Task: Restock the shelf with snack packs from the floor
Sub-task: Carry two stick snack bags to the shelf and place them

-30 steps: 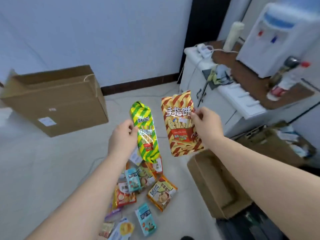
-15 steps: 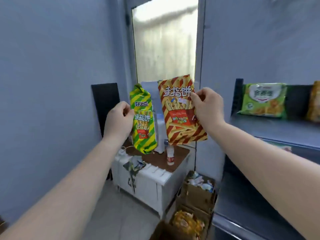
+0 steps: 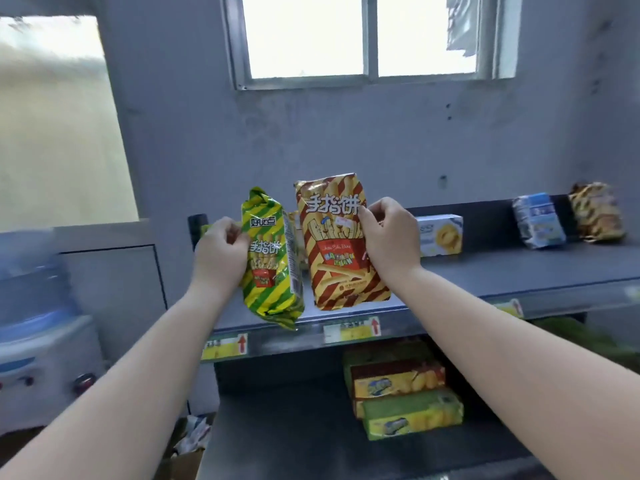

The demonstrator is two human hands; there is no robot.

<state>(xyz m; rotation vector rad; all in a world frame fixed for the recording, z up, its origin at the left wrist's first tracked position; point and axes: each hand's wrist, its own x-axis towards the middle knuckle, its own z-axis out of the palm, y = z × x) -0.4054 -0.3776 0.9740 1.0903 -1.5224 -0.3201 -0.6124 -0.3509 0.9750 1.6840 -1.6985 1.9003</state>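
My left hand (image 3: 220, 252) grips a green-and-yellow striped snack pack (image 3: 272, 261) by its left edge, held upright over the front lip of the dark grey shelf (image 3: 485, 271). My right hand (image 3: 389, 239) holds a red-and-yellow striped snack pack (image 3: 337, 247) by its right edge. That pack stands upright with its bottom at the shelf's front edge. The two packs are side by side, almost touching.
On the upper shelf stand a white biscuit box (image 3: 440, 235), a blue pack (image 3: 538, 220) and a brown pack (image 3: 595, 211). Stacked yellow and green boxes (image 3: 405, 400) lie on the lower shelf. A water dispenser (image 3: 38, 327) stands at left; a window (image 3: 363, 36) is above.
The view swung from the floor's snack pile up and round to the shelf. Both hands carried their packs along and now hold them at the upper shelf's front edge.
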